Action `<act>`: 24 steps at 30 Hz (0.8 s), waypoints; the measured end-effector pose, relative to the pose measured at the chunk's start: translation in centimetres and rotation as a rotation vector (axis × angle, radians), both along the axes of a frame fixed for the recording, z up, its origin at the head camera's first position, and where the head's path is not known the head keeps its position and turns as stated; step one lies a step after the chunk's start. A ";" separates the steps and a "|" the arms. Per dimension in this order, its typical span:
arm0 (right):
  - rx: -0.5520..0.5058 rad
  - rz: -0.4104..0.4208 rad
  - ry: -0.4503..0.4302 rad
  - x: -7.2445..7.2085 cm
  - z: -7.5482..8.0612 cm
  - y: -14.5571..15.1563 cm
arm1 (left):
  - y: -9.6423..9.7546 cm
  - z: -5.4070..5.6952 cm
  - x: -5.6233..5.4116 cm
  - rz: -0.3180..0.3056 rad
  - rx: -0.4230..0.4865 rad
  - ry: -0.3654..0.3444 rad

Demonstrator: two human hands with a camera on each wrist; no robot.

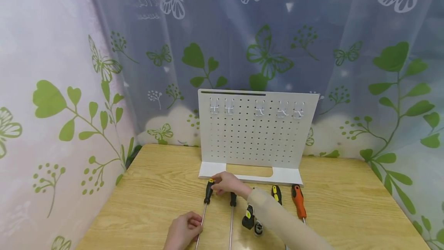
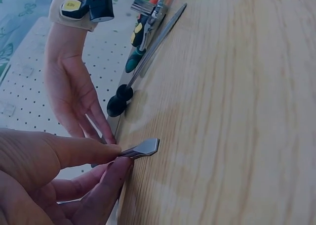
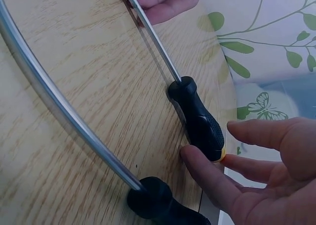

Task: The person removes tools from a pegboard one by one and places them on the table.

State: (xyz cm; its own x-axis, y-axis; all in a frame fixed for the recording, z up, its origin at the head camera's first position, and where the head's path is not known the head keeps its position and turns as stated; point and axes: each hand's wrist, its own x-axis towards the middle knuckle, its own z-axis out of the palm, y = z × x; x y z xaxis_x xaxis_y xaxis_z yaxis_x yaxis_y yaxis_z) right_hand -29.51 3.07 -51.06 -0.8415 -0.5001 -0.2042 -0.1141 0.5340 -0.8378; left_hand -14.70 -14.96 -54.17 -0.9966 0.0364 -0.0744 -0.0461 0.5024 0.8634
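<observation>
Near its flat blade tip (image 2: 148,147), my left hand (image 1: 184,230) pinches the metal shaft of a long screwdriver with a black and yellow handle (image 1: 209,191). My right hand (image 1: 227,183) is at the butt end of that handle. In the right wrist view, fingertips touch the handle (image 3: 200,121) from below while the thumb stays apart from it. A second long screwdriver (image 1: 233,200) lies just to the right, partly under the right hand.
Behind the hands stands a white pegboard (image 1: 256,134) with several clear hooks along its top. On the wooden table (image 1: 149,188), an orange-handled screwdriver (image 1: 298,200), a black-yellow handle (image 1: 276,193) and a metal tool (image 1: 258,228) lie around the right forearm.
</observation>
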 end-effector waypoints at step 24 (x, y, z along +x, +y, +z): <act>-0.121 -0.010 -0.103 0.0 0.6 1.1 | -0.3 -0.4 -0.1 0.035 -0.075 0.094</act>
